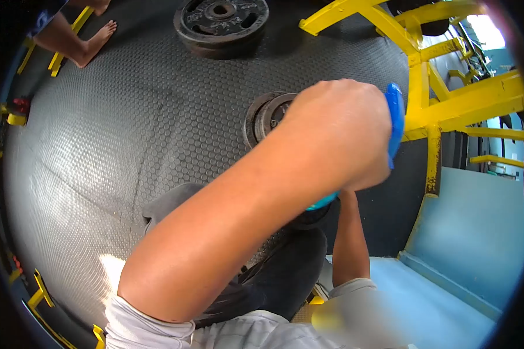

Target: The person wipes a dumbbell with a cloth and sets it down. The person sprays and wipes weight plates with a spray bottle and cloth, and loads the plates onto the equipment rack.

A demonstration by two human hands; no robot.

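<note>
My left hand [346, 131] is a closed fist reaching across the middle of the view, back of the hand up. A bright blue object [395, 125] sticks out along its far right side; the rest of it is hidden by the fist, so I cannot make out its kind. Below the fist, a bit of teal object [323, 202] shows above a dark round thing [311, 218]. My right forearm comes up from the lower right, and only the wrist edge of my right hand [348, 196] shows behind my left hand; its fingers are hidden.
Weight plates [271, 119] lie on the black textured floor [99, 145] just beyond my arm, partly covered. A larger stack of plates [221, 26] is farther off. Yellow metal frames [419, 87] stand at right, beside a pale blue wall [477, 232]. A person's bare foot [99, 43] is upper left.
</note>
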